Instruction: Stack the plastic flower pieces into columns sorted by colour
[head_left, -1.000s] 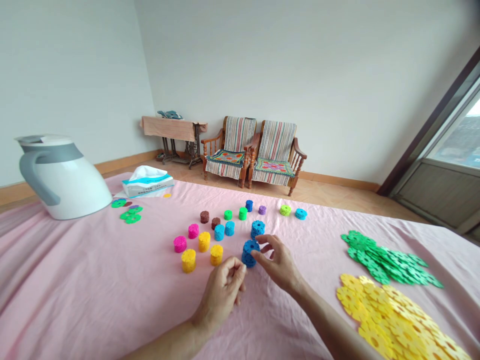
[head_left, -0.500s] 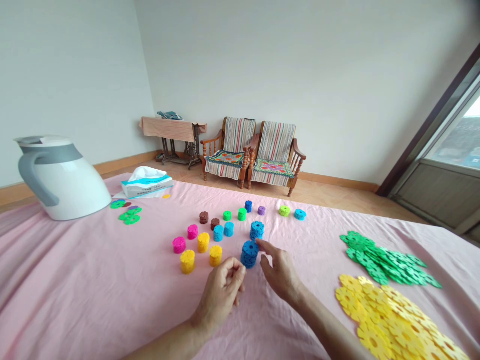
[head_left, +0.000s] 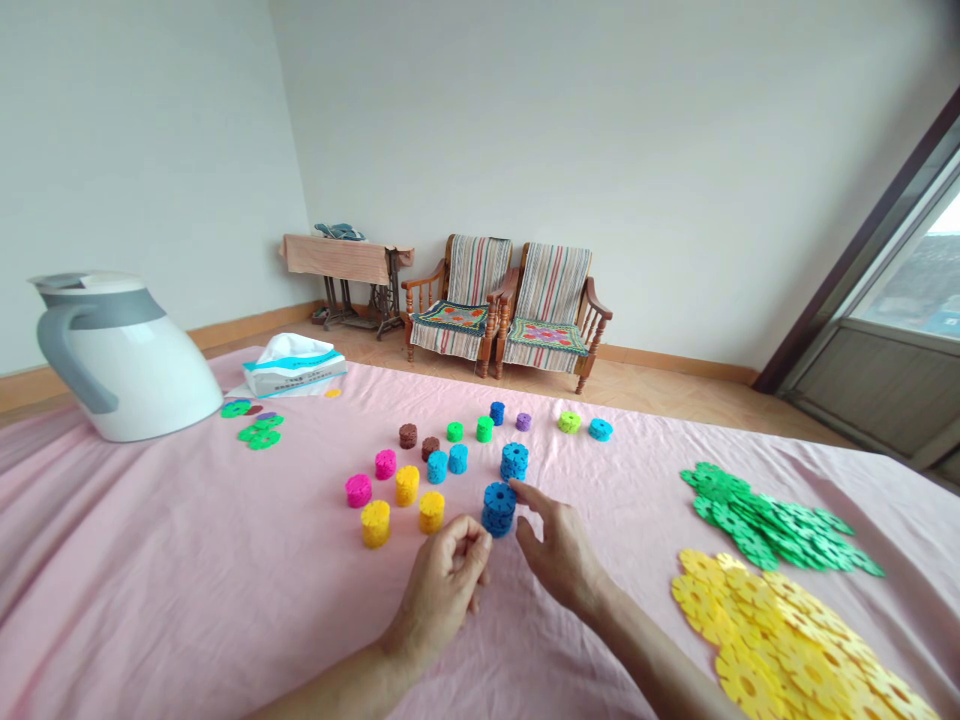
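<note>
A stack of blue snowflake discs (head_left: 499, 510) stands upright on the pink cloth. My right hand (head_left: 562, 545) is at its right side, index finger stretched out to the rim of its top and thumb apart. Just in front of the stack, to the left, my left hand (head_left: 446, 580) is closed with its fingers curled together; whether anything is in them is hidden. Behind stands a second blue stack (head_left: 514, 461). Yellow stacks (head_left: 431, 512) are left of it, with pink stacks (head_left: 358, 490) and light blue stacks (head_left: 437, 466) farther off.
Loose yellow discs (head_left: 780, 640) and green discs (head_left: 772, 525) lie heaped at the right. A white jug (head_left: 142, 370) and a tissue box (head_left: 296, 372) stand at the left. Small brown, green, purple and blue stacks line the back of the pink cloth (head_left: 225, 580).
The nearer blue stack has shifted very slightly left, with my right index finger and thumb moving left alongside it. My left hand has stayed in place.
</note>
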